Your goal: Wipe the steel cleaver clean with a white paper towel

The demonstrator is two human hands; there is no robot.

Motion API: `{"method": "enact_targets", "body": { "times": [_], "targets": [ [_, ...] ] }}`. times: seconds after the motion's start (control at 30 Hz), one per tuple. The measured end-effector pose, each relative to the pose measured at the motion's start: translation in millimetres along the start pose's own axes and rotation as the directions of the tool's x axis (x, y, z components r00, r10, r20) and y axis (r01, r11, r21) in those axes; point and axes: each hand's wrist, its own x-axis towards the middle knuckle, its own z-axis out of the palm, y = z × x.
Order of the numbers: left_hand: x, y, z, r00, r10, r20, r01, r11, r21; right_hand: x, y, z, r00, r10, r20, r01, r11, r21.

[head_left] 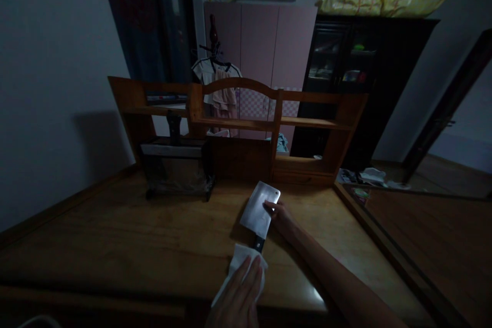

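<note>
A cleaver (258, 210) with a broad metal blade and a black handle lies tilted over the wooden tabletop (184, 246); whether its blade touches the wood I cannot tell. My right hand (280, 215) pinches the blade's right edge, below the small hole in the corner. At the near end, my left hand (240, 289) presses a white tissue (242, 253) around the handle, its fingers long and close together. The tissue hides the lower part of the handle, and the thumb's grip is not clear.
A black holder (175, 151) with a silver band and an upright black handle stands at the back left. Behind the tabletop runs a wooden shelf unit (238, 124). A raised wooden edge (380, 236) borders the right side. The room is dim.
</note>
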Motion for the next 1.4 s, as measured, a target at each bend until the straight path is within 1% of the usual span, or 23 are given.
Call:
{"method": "enact_targets", "body": {
  "times": [0.07, 0.13, 0.23, 0.37, 0.43, 0.5, 0.6, 0.7, 0.83, 0.87, 0.93, 0.97, 1.0, 1.07, 1.13, 1.2, 1.27, 1.33, 1.4],
  "targets": [
    [-2, 1, 0.1, 1.000, 0.004, -0.013, -0.003, 1.000, 0.031, 1, 1, -2, 1.000, -0.005, 0.008, 0.005, 1.000, -0.006],
    [1, 2, -0.8, 1.000, -0.025, -0.001, 0.025, 0.999, 0.028, 1, 1, -3, 1.000, -0.012, 0.016, 0.012, 1.000, -0.013],
    [12, 6, -2.3, 0.995, -0.093, 0.047, 0.094, 0.995, -0.017, 0, 1, -3, 1.000, -0.017, 0.025, 0.018, 1.000, -0.025],
    [31, 10, -1.6, 0.976, -0.192, 0.106, 0.198, 0.978, -0.059, -4, 0, -3, 0.999, -0.021, 0.048, 0.023, 0.999, -0.041],
    [37, 11, -0.2, 0.967, -0.223, 0.122, 0.233, 0.969, -0.081, -5, 1, -3, 0.998, -0.029, 0.059, 0.032, 0.998, -0.049],
    [38, 11, 1.1, 0.964, -0.229, 0.136, 0.244, 0.965, -0.097, -5, 1, -3, 0.998, -0.038, 0.053, 0.041, 0.998, -0.054],
    [31, 8, 2.0, 0.970, -0.203, 0.130, 0.214, 0.973, -0.080, -4, 0, -2, 0.998, -0.049, 0.030, 0.050, 0.997, -0.059],
    [20, 3, 1.4, 0.986, -0.127, 0.106, 0.130, 0.991, -0.031, -4, -1, -1, 0.999, -0.050, 0.019, 0.051, 0.997, -0.058],
    [4, -2, -1.3, 1.000, -0.007, 0.008, 0.006, 0.998, 0.060, -7, -3, 0, 0.998, -0.030, 0.047, 0.033, 0.997, -0.068],
    [-1, -1, -1.9, 1.000, 0.026, 0.006, -0.026, 0.996, 0.083, -7, -4, 0, 0.998, -0.027, 0.054, 0.031, 0.997, -0.075],
    [-11, 1, -2.5, 0.997, 0.068, 0.043, -0.072, 0.991, 0.111, -6, -4, -2, 0.997, -0.028, 0.066, 0.034, 0.996, -0.084],
    [-16, 3, -2.4, 0.996, 0.075, 0.045, -0.079, 0.991, 0.107, -6, -3, -2, 0.997, -0.031, 0.072, 0.037, 0.996, -0.086],
    [-20, 5, -2.1, 0.999, 0.029, 0.030, -0.033, 0.993, 0.116, -5, -3, -3, 0.996, -0.034, 0.078, 0.040, 0.995, -0.087],
    [-26, 7, -1.6, 1.000, -0.013, 0.026, 0.010, 0.991, 0.131, -3, -2, -4, 0.996, -0.040, 0.076, 0.046, 0.996, -0.078],
    [-27, 7, -2.1, 0.998, 0.013, 0.053, -0.020, 0.989, 0.143, -1, -1, -4, 0.997, -0.048, 0.058, 0.051, 0.997, -0.065],
    [-22, 6, -3.8, 0.997, 0.047, 0.067, -0.056, 0.988, 0.147, -1, -1, -4, 0.998, -0.050, 0.039, 0.052, 0.997, -0.060],
    [-11, 6, -5.7, 1.000, -0.004, 0.023, 0.001, 0.990, 0.142, -1, -1, -4, 0.998, -0.042, 0.037, 0.045, 0.997, -0.069],
    [4, 9, -6.9, 0.997, -0.066, 0.046, 0.062, 0.993, 0.097, -3, -2, -3, 0.998, -0.033, 0.046, 0.036, 0.996, -0.079],
    [18, 13, -6.7, 0.983, -0.172, 0.070, 0.170, 0.985, 0.030, -4, -3, -2, 0.998, -0.027, 0.050, 0.031, 0.996, -0.082]
  ]
}}
